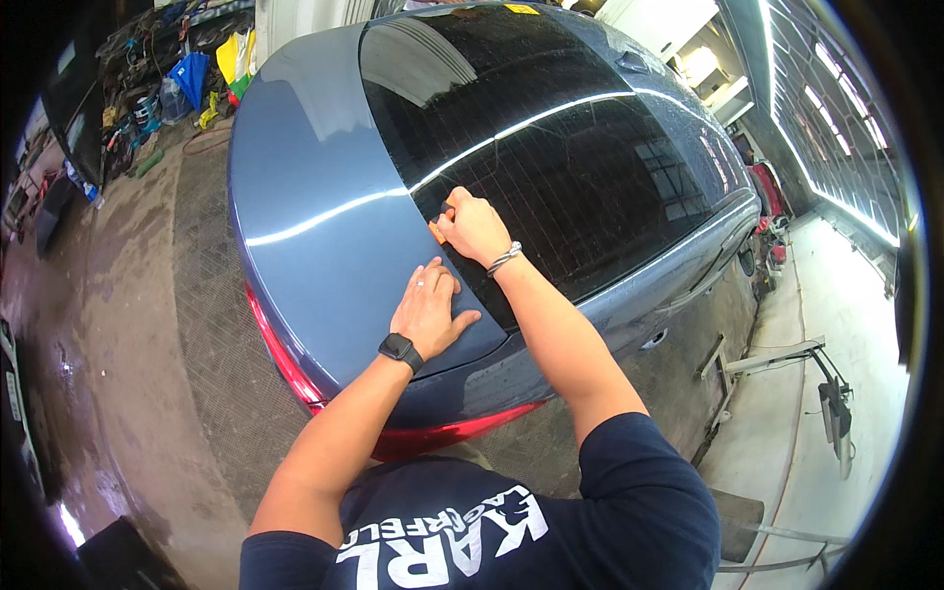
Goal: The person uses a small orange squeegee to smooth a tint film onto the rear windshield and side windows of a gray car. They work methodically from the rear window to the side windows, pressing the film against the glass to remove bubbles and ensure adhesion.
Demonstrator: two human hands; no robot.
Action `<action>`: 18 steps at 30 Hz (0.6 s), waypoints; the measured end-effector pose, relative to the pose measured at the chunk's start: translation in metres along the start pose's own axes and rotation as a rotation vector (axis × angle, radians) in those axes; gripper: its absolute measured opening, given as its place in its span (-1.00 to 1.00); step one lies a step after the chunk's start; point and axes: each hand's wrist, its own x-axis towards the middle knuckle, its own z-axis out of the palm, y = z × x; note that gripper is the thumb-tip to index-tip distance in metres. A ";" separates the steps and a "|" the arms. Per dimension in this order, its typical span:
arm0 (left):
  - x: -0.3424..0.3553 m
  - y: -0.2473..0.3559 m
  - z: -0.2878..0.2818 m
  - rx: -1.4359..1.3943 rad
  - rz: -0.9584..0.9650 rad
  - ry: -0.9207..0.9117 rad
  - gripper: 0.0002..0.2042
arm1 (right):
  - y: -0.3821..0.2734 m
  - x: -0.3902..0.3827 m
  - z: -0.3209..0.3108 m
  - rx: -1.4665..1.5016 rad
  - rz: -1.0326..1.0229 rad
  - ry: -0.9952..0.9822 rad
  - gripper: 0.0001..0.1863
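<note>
Head view: work looks under way at the lower edge of the rear window (pixel 551 147) of a blue-grey car (pixel 447 386), not finished, judging by the tool being on the glass. The pane is dark right across, with thin lines running over it and bright light reflections. No loose sheet or peeled corner can be made out. How much of the edge is done and how much is left: cannot tell, worked and unworked stretches look alike here. The stretch under the tool is probably the part in hand.

Right hand (pixel 477 228): fingers curled, clamped on a small orange tool (pixel 439 233) with a dark part, pressed at the seam where the rear window meets the trunk lid (pixel 320 202). The hand covers much of the tool, so its full shape is hidden. Bracelet (pixel 505 259) on that wrist.

Left hand (pixel 425 310): laid palm down on the trunk lid just beside the seam, thumb spread away from the fingers, holding nothing visible; probably steadying. Watch (pixel 400 349) on that wrist. Hands are near each other but apart, left one lower and nearer the body. Red tail light (pixel 282 349) below, left of the left hand.
</note>
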 end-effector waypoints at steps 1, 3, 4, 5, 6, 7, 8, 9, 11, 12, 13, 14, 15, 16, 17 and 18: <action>0.000 -0.001 0.001 -0.001 0.003 0.004 -0.51 | 0.010 0.005 0.003 -0.020 -0.013 0.025 -0.67; -0.001 -0.001 0.002 -0.002 0.005 0.000 -0.50 | 0.025 0.011 -0.016 0.047 0.082 0.149 -0.67; -0.002 0.001 0.004 -0.003 0.008 -0.012 -0.48 | 0.040 0.012 -0.024 0.064 0.142 0.217 -0.66; 0.000 0.001 0.002 0.002 0.004 -0.012 -0.46 | 0.041 0.010 -0.035 0.059 0.168 0.155 -0.67; 0.001 -0.001 0.005 -0.005 0.011 0.009 -0.43 | 0.040 0.003 -0.034 0.056 0.083 0.118 -0.67; 0.000 -0.004 0.009 -0.012 0.018 0.030 -0.40 | 0.037 -0.009 -0.027 0.052 -0.001 0.081 -0.67; 0.000 -0.005 0.011 -0.021 0.029 0.049 -0.37 | 0.035 -0.019 -0.023 0.046 -0.081 0.045 -0.68; -0.001 0.003 0.003 -0.050 -0.027 0.029 -0.25 | 0.031 -0.027 -0.027 0.034 -0.084 -0.022 -0.67; -0.001 0.002 0.006 -0.235 -0.066 0.097 -0.20 | 0.045 -0.040 -0.042 0.124 -0.040 0.169 -0.66; 0.000 -0.001 0.006 -0.318 -0.090 0.135 -0.17 | 0.056 -0.044 -0.047 0.222 -0.035 0.324 -0.66; 0.005 -0.003 0.011 -0.248 -0.092 0.131 -0.08 | 0.071 -0.054 -0.057 0.451 0.144 0.311 -0.70; 0.009 0.000 0.010 -0.080 -0.106 0.111 -0.06 | 0.072 -0.070 -0.073 0.711 0.222 0.305 -0.73; 0.020 0.007 0.012 0.084 -0.113 0.085 -0.03 | 0.080 -0.090 -0.081 0.825 0.215 0.400 -0.78; 0.036 0.013 0.014 0.248 -0.116 0.058 0.01 | 0.090 -0.111 -0.087 0.995 0.213 0.451 -0.82; 0.058 0.008 0.017 0.251 -0.193 0.022 0.07 | 0.091 -0.128 -0.094 1.056 0.278 0.465 -0.86; 0.079 0.007 0.019 0.294 -0.271 0.010 0.06 | 0.095 -0.146 -0.097 1.146 0.262 0.494 -0.86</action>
